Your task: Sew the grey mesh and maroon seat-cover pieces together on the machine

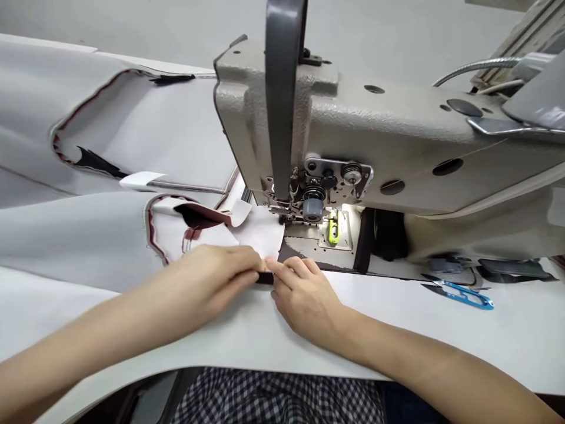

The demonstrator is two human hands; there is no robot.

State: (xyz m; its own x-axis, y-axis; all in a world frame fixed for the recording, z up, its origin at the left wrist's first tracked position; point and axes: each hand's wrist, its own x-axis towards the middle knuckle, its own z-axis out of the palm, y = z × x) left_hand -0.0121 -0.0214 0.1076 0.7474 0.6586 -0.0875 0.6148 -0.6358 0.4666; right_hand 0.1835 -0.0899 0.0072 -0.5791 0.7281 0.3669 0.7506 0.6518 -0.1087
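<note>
Just in front of the sewing machine (362, 135), both hands meet at the near edge of a light grey fabric piece (260, 232). My left hand (225, 274) is closed, its thumb and fingers pinching that edge. Close against it, my right hand (304, 294) has curled fingers that pinch the same edge. Between the two hands shows a short black strip (265, 278). The fabric carries maroon-edged seams and a dark maroon flap (203, 216) left of the needle area. Fingertips partly hide what lies between them.
Blue thread snips (463, 293) lie on the white table (507, 347) to the right. A yellow-green clip-like piece (333, 228) rests on the machine bed. More grey fabric (57, 229) with seams spreads over the left side. Black items (512, 271) sit at the far right.
</note>
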